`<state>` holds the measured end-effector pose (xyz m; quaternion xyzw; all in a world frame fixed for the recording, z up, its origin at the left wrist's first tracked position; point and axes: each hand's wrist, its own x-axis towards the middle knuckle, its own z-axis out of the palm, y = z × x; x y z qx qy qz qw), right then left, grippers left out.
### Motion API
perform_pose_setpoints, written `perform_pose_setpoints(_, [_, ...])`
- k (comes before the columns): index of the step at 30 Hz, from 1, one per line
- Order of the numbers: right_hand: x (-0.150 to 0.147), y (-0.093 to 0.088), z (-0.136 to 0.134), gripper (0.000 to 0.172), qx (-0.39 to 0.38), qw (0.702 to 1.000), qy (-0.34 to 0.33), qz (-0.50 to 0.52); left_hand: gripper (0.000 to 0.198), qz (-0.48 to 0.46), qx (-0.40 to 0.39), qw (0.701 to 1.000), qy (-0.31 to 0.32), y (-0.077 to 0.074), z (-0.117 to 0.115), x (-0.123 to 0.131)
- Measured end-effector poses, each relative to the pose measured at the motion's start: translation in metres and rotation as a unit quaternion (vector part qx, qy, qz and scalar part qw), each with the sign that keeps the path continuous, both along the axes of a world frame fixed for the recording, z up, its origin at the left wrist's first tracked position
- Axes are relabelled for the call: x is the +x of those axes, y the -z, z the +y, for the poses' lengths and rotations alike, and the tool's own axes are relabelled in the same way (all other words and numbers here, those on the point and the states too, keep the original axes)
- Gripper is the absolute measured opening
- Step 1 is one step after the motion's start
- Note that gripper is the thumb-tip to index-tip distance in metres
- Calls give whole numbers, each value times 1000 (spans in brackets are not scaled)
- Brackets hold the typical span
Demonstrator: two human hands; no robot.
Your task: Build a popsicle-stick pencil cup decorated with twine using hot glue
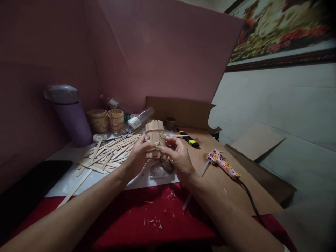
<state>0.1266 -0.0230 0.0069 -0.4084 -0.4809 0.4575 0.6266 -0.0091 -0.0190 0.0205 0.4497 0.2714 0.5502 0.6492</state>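
Note:
Between my two hands is a small cup made of wooden craft sticks (154, 131), with a cord-like band near each end. My left hand (138, 152) grips its left side, the thumb reaching across the lower front. On the right, my right hand (178, 154) pinches the lower edge of the cup near the band; whether a strand is between those fingertips is too small to tell. Under the cup, by my right hand, a round loop-shaped item (168, 165) lies partly hidden. Loose craft sticks (112, 154) are heaped left of my left hand.
A flowered glue gun (223, 163) with a black cord lies on the wooden board (252, 189) at right. Near it is a yellow-black utility knife (189, 138). Two stick cups (116, 120), a plastic bottle (141, 117) and a purple tumbler (72, 119) stand behind. Scraps dot the red cloth (136, 217).

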Motion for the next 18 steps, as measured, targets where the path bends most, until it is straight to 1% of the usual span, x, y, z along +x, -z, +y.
perform_pose_setpoints(3, [-1,-1,0,48,-7,1000,-4,12,54,-1,26,1000,-2,6,4,1])
perform_pose_setpoints(6, [-2,-2,-1,48,-7,1000,-3,17,59,-7,43,999,-19,13,10,1])
perform_pose_setpoints(8, [-2,-2,-1,47,-2,1000,-5,17,59,-10,45,999,-29,15,12,2])
perform_pose_setpoints(15, [-1,-1,-1,38,23,999,-22,18,55,-15,21,1000,-15,8,4,2])
perform_pose_setpoints(18, [0,1,0,36,25,999,-18,11,55,-15,17,1000,-12,7,4,2])
